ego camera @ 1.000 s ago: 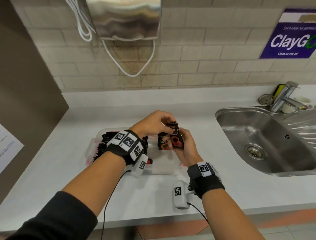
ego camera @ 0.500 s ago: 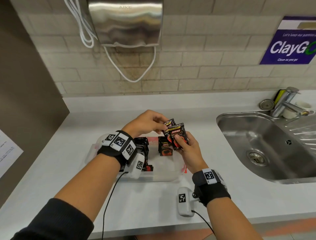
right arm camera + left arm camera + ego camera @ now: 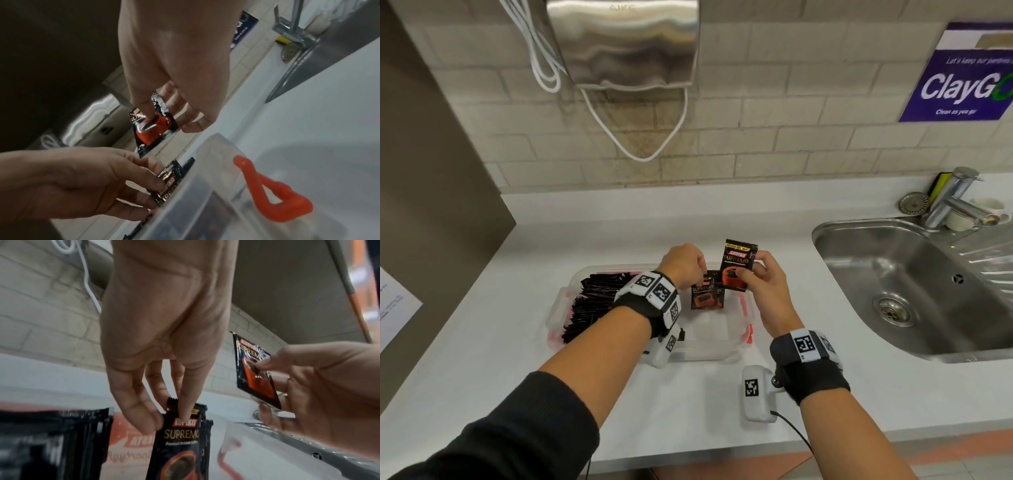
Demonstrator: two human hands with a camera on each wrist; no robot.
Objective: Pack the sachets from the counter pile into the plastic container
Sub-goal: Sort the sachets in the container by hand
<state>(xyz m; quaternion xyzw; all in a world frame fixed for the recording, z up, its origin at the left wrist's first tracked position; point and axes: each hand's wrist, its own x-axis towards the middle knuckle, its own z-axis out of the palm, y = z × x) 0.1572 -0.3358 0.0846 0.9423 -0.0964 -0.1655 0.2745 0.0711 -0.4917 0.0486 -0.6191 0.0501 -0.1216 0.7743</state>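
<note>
Most of the packing looks done. In the head view a dense row of black sachets (image 3: 595, 305) stands on edge along the left part of the plastic container (image 3: 745, 329), which sits at the centre of the frame on the white counter (image 3: 825, 394); the container's right part shows bare floor. No loose pile is visible on the counter, so what remains seems to be only what the hands carry, though part of the counter is hidden by the arms.

The left hand (image 3: 683, 265) has its fingertips (image 3: 185, 413) curled down and pinching the top edge of a small bunch of sachets (image 3: 705, 294), held upright low over the container's middle. The right hand (image 3: 763, 284), just right of centre, pinches a single sachet (image 3: 738, 263) between thumb and fingers, raised above the container's far rim.

The judgement is that the left bunch needs seating beside the standing row, then the single sachet follows. At the right of the frame lies a steel sink (image 3: 914, 284).
</note>
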